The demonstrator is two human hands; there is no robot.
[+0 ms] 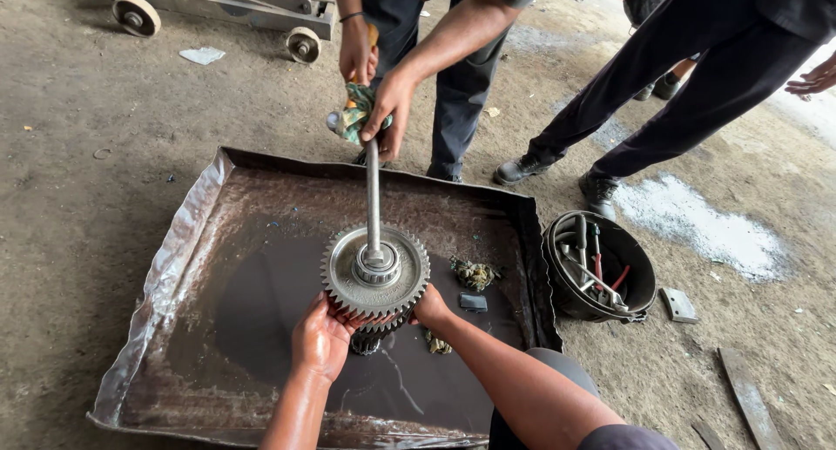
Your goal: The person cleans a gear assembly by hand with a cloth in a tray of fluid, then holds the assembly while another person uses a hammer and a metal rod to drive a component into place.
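A large toothed steel gear (376,276) with a bearing at its centre stands over a dented metal tray (187,232) holding dark oily liquid. My left hand (320,337) grips the gear's near-left edge. My right hand (429,309) grips its right edge. A long steel shaft (373,197) rises from the gear's centre. Another person standing across the tray holds the shaft's top end with both hands (383,110), a colourful rag (355,110) wrapped around it.
A dirty rag (475,274) and a small grey block (473,302) lie in the tray. A black bucket (599,267) of tools stands to the right. A second person's legs (697,75) are at the upper right. A wheeled metal cart (218,1) stands at the back.
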